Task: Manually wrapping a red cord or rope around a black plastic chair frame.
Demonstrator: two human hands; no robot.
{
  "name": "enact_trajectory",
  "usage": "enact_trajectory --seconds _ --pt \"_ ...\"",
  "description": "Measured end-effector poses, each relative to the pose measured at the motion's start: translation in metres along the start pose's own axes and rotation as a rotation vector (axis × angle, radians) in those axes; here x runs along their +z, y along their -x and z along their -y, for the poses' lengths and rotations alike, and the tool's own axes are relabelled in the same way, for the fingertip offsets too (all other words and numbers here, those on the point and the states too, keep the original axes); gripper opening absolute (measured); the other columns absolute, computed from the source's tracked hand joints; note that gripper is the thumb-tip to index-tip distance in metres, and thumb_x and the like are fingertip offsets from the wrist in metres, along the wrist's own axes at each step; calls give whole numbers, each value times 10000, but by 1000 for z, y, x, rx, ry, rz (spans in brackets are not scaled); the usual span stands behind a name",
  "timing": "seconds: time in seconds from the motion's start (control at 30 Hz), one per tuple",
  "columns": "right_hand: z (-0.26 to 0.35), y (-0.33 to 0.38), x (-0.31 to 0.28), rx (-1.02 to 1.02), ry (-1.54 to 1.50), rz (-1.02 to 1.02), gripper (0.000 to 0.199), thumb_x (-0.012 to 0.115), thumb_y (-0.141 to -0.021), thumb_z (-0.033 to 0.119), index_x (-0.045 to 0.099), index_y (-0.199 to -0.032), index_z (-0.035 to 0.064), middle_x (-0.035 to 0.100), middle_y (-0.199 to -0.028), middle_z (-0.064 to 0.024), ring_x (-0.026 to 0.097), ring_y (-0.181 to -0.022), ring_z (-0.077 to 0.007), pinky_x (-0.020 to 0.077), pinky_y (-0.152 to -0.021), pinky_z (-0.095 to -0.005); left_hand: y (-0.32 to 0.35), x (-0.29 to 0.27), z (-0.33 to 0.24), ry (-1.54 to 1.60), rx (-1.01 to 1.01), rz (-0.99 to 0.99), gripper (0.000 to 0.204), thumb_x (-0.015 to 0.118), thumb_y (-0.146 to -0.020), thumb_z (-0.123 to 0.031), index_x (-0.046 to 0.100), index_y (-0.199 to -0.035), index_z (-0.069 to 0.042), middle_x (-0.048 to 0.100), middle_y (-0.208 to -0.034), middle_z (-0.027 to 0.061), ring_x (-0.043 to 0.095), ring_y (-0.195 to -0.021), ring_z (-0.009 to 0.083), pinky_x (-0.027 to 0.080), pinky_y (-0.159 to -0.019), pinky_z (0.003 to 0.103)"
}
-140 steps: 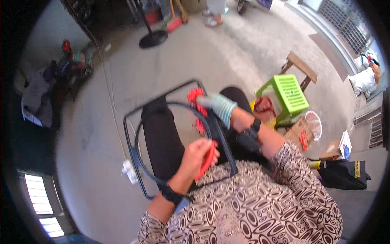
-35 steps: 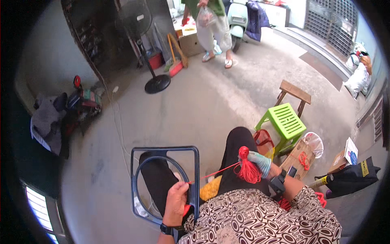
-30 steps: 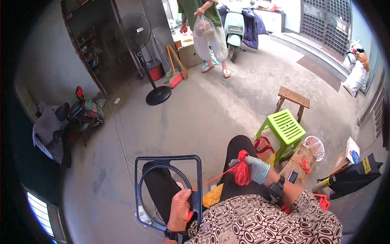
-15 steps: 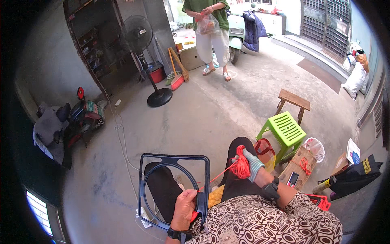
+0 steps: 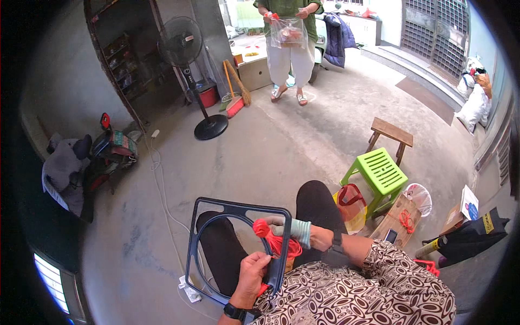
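A black square plastic frame with a large round opening rests tilted over my lap. My bare left hand is at the lower right side of its ring, thumb and fingers pinched on the end of a red cord. Red strands also show under that hand by the frame. My right hand, in a pale glove, grips a bundle of red cord at the frame's right bar. Part of the bundle reaches over the ring opening; the right fingertips are partly hidden behind the cord and frame.
A green plastic stool and a wooden bench stand ahead right. Nearer are a red-and-yellow bag and a wooden board with cord and a phone-like device. A standing fan, a scooter and a person holding a plastic bag are farther off.
My right hand has carried the red cord bundle left, from over my right knee to the frame. The frame has shifted slightly right. The person ahead has spread their hands, holding the bag.
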State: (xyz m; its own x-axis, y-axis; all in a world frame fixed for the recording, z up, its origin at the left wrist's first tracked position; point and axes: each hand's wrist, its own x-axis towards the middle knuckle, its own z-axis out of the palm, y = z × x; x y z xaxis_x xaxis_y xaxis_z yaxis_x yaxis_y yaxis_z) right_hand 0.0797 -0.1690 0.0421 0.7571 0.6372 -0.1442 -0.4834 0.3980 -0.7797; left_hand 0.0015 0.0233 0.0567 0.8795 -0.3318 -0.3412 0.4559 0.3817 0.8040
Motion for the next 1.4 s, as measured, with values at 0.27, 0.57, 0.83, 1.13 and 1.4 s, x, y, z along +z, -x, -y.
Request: enact_trajectory --seconds 0.27,0.57,0.83,1.13,1.4 --pt "-5 -3 -19 148 416 -34 333 631 -833 316 622 -1023 42 640 -891 -31 587 -818 -103 484 -710 -262 -17 20 2 -174 -108 -99 315 613 -867 -340 581 -710 -68 511 -614 -38 433 -518 32 316 -473 170" --pt "-69 -23 -36 133 -543 161 295 497 -928 242 562 -1108 18 614 -1060 -88 594 -926 -146 484 -858 -252 -20 12 6 -51 -190 -143 375 502 -920 -370 570 -767 -35 550 -653 25 501 -559 101 395 -520 217" --pt "-11 1 -33 -273 -811 -388 283 480 -892 245 554 -1052 23 603 -1060 -184 590 -984 -309 446 -924 -481 -1 12 -10 132 -181 120 198 511 -893 -109 628 -943 41 658 -869 108 640 -787 172 527 -736 283" --pt "-2 97 -4 17 -570 -113 406 589 -866 304 527 -1147 18 616 -1030 -143 608 -950 -245 478 -895 -409 1 5 -17 204 -126 2 218 529 -897 -150 625 -874 44 659 -836 120 647 -773 202 543 -722 323" --pt "-2 117 1 -183 -578 -345 399 579 -875 301 512 -1183 56 604 -1064 -103 580 -1022 -243 431 -955 -409 -3 -6 -5 119 -73 -50 102 588 -872 -94 608 -860 6 646 -799 78 623 -695 146 518 -670 275"
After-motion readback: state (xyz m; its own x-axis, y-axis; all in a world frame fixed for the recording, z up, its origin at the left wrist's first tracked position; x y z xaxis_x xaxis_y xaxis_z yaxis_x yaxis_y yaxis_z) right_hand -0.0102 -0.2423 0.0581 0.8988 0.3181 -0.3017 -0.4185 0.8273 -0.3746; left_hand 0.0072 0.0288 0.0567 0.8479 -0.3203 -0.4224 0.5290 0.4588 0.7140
